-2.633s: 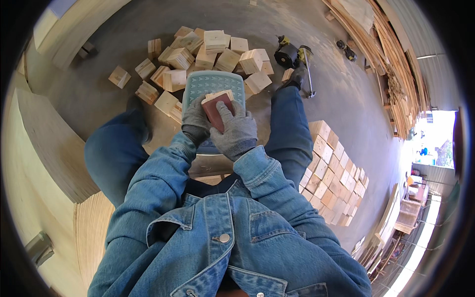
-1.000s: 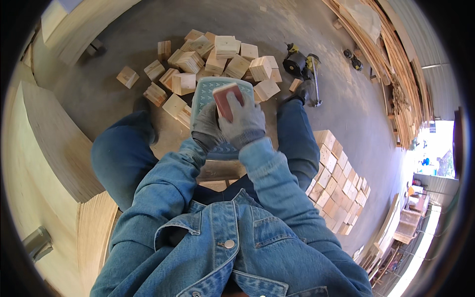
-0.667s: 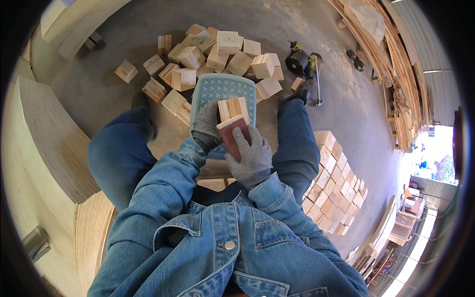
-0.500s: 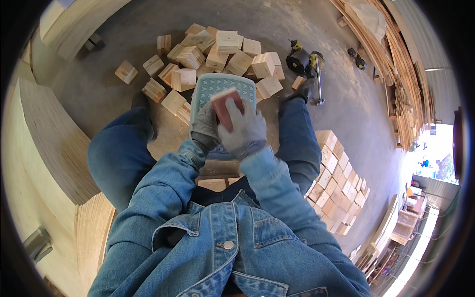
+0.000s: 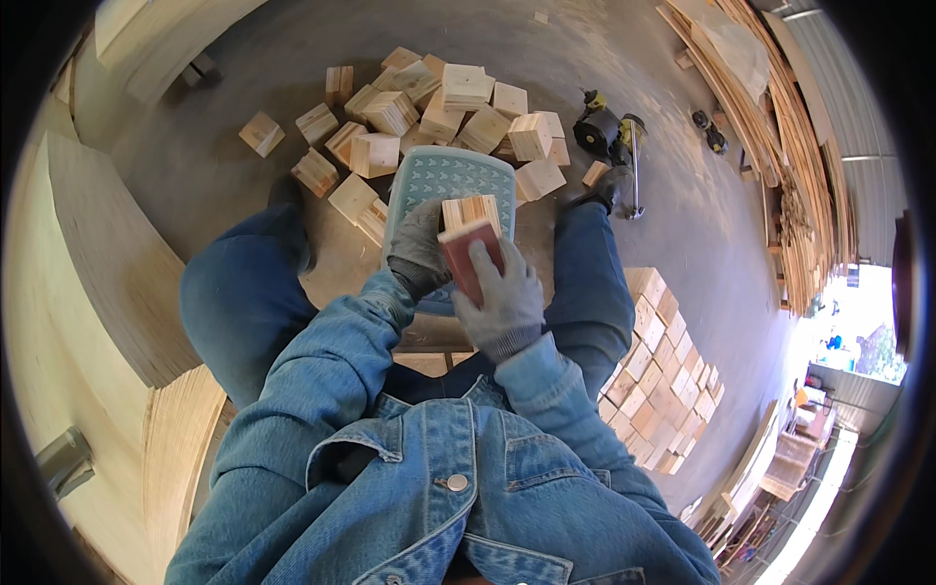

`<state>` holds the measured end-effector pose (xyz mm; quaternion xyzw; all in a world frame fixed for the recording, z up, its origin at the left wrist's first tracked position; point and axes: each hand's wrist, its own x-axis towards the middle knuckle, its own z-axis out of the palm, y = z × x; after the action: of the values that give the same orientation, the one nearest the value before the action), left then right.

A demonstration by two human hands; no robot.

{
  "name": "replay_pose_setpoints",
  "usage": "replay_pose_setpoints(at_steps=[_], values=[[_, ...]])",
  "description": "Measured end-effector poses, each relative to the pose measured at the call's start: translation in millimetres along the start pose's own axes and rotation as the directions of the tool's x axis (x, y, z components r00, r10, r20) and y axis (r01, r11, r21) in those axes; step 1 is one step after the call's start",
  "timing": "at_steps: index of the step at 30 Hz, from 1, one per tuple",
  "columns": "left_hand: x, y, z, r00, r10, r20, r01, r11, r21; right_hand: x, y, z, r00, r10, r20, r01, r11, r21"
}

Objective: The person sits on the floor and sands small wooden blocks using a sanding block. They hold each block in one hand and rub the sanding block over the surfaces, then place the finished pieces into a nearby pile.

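Note:
In a grey work glove, my left hand [image 5: 417, 251] is closed on the left side of a layered wooden block [image 5: 471, 212] above a pale teal plastic stool [image 5: 458, 175]. My gloved right hand [image 5: 504, 297] grips a reddish-brown sanding block [image 5: 472, 255] with a pale edge. The sanding block lies against the near side of the wooden block and hides part of it. The fingertips of my left hand are partly out of sight behind the wood.
Loose wooden blocks [image 5: 390, 112] lie heaped on the floor beyond the stool. Stacked blocks [image 5: 658, 375] stand by my right leg. Yellow-black power tools [image 5: 597, 127] rest near my right foot. Long boards [image 5: 799, 185] line the right side; thick wooden panels [image 5: 107, 263] stand at left.
My right hand has drawn the sanding block toward me, uncovering the layered face of the wooden block in my left hand. The whole view has shifted slightly.

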<state>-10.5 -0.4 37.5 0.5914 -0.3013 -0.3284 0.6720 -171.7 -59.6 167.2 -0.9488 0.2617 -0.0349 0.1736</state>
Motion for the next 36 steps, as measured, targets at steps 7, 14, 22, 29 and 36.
replay_pose_setpoints(at_steps=[7, 14, 22, 29, 36], values=[[0, -29, -6, 0.989, 0.126, -0.082, -0.098, 0.956, 0.278, 0, 1, 1, 0.999, -0.044, 0.005, 0.044, 0.997, -0.058], [-1, -9, -1, 0.986, 0.163, 0.022, -0.152, 0.858, 0.49, 121, 3, 12, 0.989, 0.059, -0.134, -0.068, 0.996, -0.064], [2, -54, -19, 0.998, 0.056, 0.027, -0.061, 0.965, 0.257, 80, -8, -1, 0.998, 0.063, -0.032, -0.065, 0.996, -0.063], [-2, -15, -2, 0.992, 0.126, -0.002, -0.109, 0.864, 0.491, 21, 20, -3, 0.996, 0.076, -0.043, -0.076, 0.997, -0.009], [0, 6, 5, 1.0, -0.012, 0.022, 0.001, 0.91, 0.415, 22, 20, -8, 0.993, 0.121, -0.011, -0.12, 0.992, 0.028]])
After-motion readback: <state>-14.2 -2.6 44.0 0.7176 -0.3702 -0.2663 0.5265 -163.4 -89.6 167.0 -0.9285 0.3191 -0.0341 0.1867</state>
